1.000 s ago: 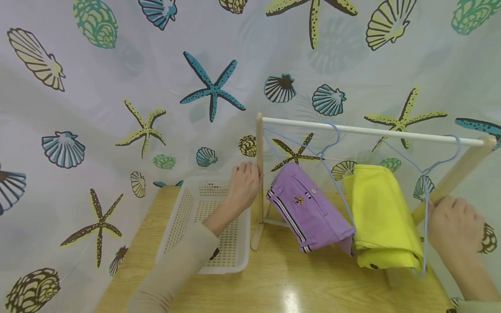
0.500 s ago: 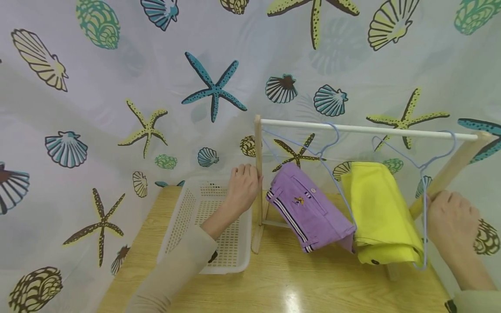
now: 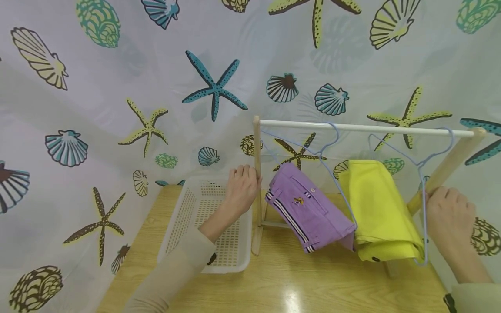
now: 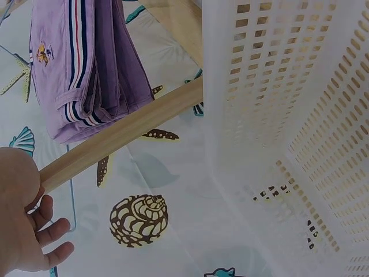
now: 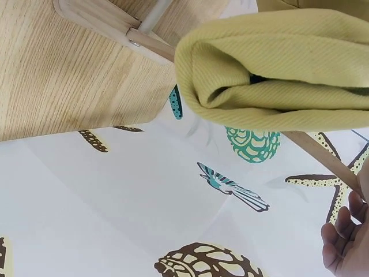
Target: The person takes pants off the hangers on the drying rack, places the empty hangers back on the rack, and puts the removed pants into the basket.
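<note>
A small clothes rack with a white rail (image 3: 364, 127) stands on wooden posts. My left hand (image 3: 243, 187) grips its left post (image 4: 121, 135), fingers curled round the wood. At the other end, my right hand (image 3: 450, 213) holds the slanting right post (image 5: 320, 153). Folded purple trousers (image 3: 309, 208) with striped trim hang tilted on a blue wire hanger (image 3: 337, 135). Beside them, a folded yellow garment (image 3: 381, 208) hangs from a second blue hanger (image 3: 420, 164), close to my right hand. Its folded end (image 5: 271, 75) fills the upper part of the right wrist view.
A white perforated basket (image 3: 166, 234) sits left of the rack, partly behind my left forearm. Under everything is a wooden tabletop (image 3: 274, 287), whose right edge runs near the rack's right foot. A curtain (image 3: 219, 43) printed with shells and starfish rises behind.
The rack's right end has shifted left and slightly farther back, with my right hand on its post. The yellow garment has moved slightly with it. My left hand stays on the left post.
</note>
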A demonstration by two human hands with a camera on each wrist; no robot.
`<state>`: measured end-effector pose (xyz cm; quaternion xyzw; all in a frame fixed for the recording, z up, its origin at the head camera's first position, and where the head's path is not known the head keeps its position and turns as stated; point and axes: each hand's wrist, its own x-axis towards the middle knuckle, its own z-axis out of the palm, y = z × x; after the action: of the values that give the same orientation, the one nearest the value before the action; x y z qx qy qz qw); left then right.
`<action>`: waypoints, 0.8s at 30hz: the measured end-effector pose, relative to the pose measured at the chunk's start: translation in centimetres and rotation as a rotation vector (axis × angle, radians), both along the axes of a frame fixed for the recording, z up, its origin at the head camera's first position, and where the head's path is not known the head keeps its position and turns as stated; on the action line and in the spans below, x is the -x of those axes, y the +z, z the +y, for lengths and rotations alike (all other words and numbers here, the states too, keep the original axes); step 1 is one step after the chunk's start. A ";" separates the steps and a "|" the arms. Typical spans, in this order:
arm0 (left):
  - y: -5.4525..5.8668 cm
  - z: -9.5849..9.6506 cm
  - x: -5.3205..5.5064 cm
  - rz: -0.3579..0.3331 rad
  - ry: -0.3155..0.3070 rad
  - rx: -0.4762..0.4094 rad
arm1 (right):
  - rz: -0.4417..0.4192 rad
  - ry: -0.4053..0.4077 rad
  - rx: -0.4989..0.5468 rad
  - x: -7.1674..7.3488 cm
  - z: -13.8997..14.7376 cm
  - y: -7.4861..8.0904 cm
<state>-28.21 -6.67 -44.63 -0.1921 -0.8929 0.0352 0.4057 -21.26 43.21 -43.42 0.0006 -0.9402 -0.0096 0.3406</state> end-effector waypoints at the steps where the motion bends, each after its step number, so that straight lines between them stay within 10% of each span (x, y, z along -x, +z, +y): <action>1: 0.0 0.0 0.0 0.004 -0.001 -0.002 | 0.039 0.014 -0.010 0.1 0.0 0.0; 24: -0.2 -0.5 -0.9 -0.013 -0.009 -0.043 | -0.139 0.002 0.008 1.4 -0.1 0.6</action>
<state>-27.32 -7.15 -44.83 -0.1876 -0.8951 0.0128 0.4042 -22.63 43.09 -42.82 0.0010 -0.9616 -0.0054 0.2745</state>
